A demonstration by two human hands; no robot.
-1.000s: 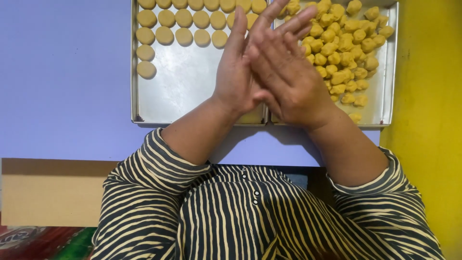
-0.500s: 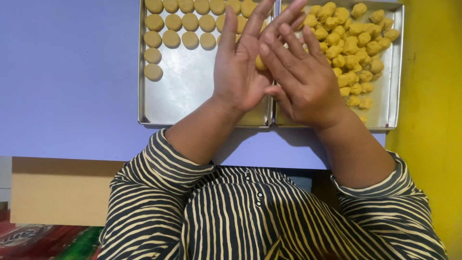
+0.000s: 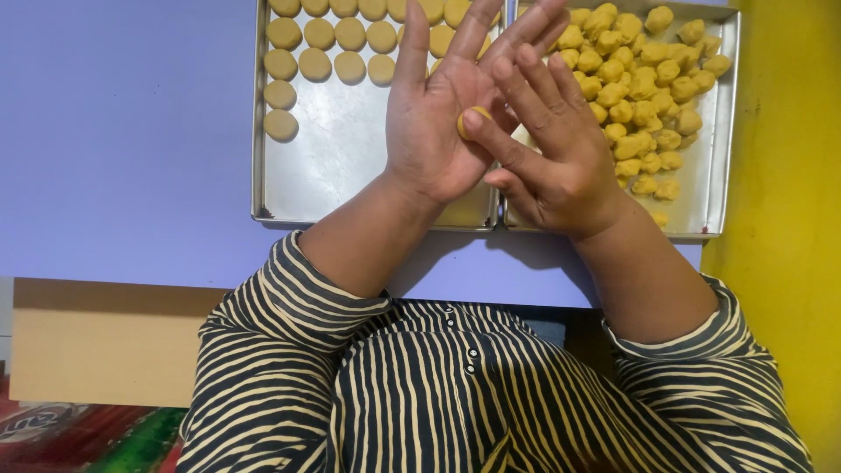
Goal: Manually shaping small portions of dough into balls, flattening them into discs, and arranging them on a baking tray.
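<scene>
My left hand is held up, palm open, above two metal trays. A small yellow dough ball rests on that palm. My right hand lies across it, fingers spread, with the index fingertip touching the dough ball. The left tray holds rows of flattened round dough discs along its far and left sides. The right tray holds a heap of several rough dough lumps.
The trays sit side by side on a lilac tabletop. A yellow wall stands at the right. My striped sleeves and shirt fill the bottom. A tan panel and patterned cloth show below the table edge.
My palms were pressed together over the dough. The right hand has slid to the right and partly off the left palm, so the dough ball now shows.
</scene>
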